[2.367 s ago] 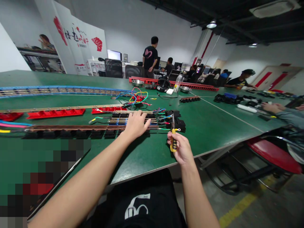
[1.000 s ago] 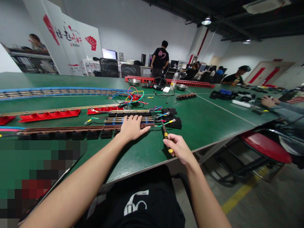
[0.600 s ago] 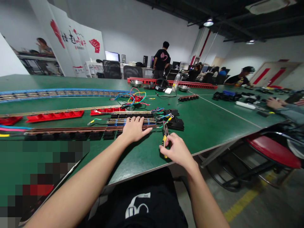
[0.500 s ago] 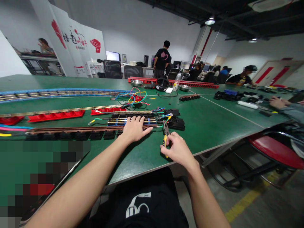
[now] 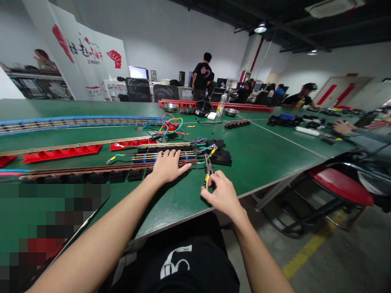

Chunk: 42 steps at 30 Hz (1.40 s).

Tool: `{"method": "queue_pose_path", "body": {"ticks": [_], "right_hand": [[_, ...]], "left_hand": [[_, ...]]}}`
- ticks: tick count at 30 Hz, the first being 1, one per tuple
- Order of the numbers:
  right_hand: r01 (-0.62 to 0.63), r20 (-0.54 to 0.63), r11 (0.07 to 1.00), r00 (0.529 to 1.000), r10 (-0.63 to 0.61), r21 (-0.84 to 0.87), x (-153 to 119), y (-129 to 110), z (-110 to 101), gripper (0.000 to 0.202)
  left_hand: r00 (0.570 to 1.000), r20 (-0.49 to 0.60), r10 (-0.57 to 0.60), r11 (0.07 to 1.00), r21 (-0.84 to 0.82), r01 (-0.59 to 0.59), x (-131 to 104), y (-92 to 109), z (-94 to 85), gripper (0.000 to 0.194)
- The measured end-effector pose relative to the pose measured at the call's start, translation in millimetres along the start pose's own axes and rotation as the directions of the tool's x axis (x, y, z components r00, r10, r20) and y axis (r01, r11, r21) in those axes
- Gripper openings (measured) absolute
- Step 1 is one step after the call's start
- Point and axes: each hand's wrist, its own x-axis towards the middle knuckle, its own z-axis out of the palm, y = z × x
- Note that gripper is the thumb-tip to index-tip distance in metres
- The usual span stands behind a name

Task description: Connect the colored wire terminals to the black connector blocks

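Note:
My left hand lies flat across a black-based rail assembly with brass-coloured rods, its fingers spread and pressing on top. In my right hand is a pair of pliers with yellow-and-black handles, gripped at the handles. The pliers' jaws point away from me, close to the wire ends at the assembly's right end; whether they touch a wire I cannot tell. Several thin wires with ring terminals stick out there, beside black end pieces. A green wire with a ring terminal extends from the left side.
Red track bases and a blue curved track lie farther back on the green table. Coloured wires loop behind my left hand. A red stool stands at right. Another person's hands work at the far right.
The whole view has shifted slightly, so things sit a little farther left. My left hand stays on the rail assembly, and my right hand keeps the pliers near the wire ends.

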Motion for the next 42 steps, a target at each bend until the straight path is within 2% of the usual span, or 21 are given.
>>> {"method": "queue_pose_path", "body": {"ticks": [4,6,7,10,12,15,20,22,28,30,32,36,42], "right_hand": [[-0.030,0.065,0.978,0.998,0.017,0.208,4.7,9.6,-7.0,0.020],[-0.102,0.160,0.913,0.986,0.040,0.395,7.4,16.3,-11.1,0.022],[-0.167,0.228,0.851,0.972,0.058,0.497,8.4,19.3,-13.0,0.023],[-0.382,0.405,0.578,0.909,0.097,0.721,9.6,23.6,-17.0,0.027],[-0.461,0.455,0.421,0.882,0.122,0.781,8.8,22.3,-18.0,0.029],[-0.529,0.504,0.224,0.848,0.163,0.818,7.0,17.5,-16.5,0.028],[-0.565,0.613,-0.302,0.785,0.091,0.768,7.9,11.4,-9.7,0.019],[-0.554,0.625,-0.404,0.778,0.061,0.728,8.3,9.8,-8.8,0.015],[-0.548,0.649,-0.475,0.758,0.066,0.688,-4.8,-5.6,-24.8,0.017],[-0.554,0.649,-0.469,0.759,0.054,0.688,-10.2,-12.3,-32.3,0.021],[-0.541,0.620,-0.431,0.783,0.055,0.722,-11.0,-15.5,-35.8,0.020],[-0.484,0.547,-0.377,0.834,0.076,0.790,4.6,-6.9,-26.0,0.017],[-0.553,0.606,-0.382,0.795,0.023,0.741,30.3,14.8,-4.4,0.020]], "left_hand": [[1.000,0.009,-0.004,1.000,0.010,0.004,0.1,0.0,0.1,0.077],[1.000,0.014,-0.006,1.000,0.016,0.005,0.2,0.2,-0.1,0.077],[1.000,0.016,-0.005,1.000,0.021,0.004,0.3,0.3,-0.2,0.077],[1.000,0.017,0.001,0.999,0.037,-0.002,0.5,0.6,-0.7,0.077],[1.000,0.021,0.002,0.999,0.045,-0.003,0.7,0.9,-1.3,0.078],[1.000,0.032,-0.002,0.999,0.050,0.000,1.1,1.3,-2.3,0.077],[0.999,0.036,-0.003,0.999,0.041,0.002,1.1,1.1,-2.3,0.077],[0.999,0.033,-0.002,0.999,0.036,0.001,1.2,0.5,-1.7,0.077],[1.000,0.008,-0.001,0.999,0.043,0.001,2.1,-0.6,0.2,0.078],[1.000,0.000,-0.002,0.999,0.042,0.002,2.2,-0.2,0.4,0.077],[1.000,-0.004,-0.007,0.999,0.039,0.007,2.1,0.2,0.3,0.077],[1.000,-0.001,-0.008,0.999,0.034,0.008,1.4,0.7,-0.4,0.077],[1.000,0.004,-0.004,0.999,0.034,0.004,0.6,0.6,-0.9,0.076]]}}
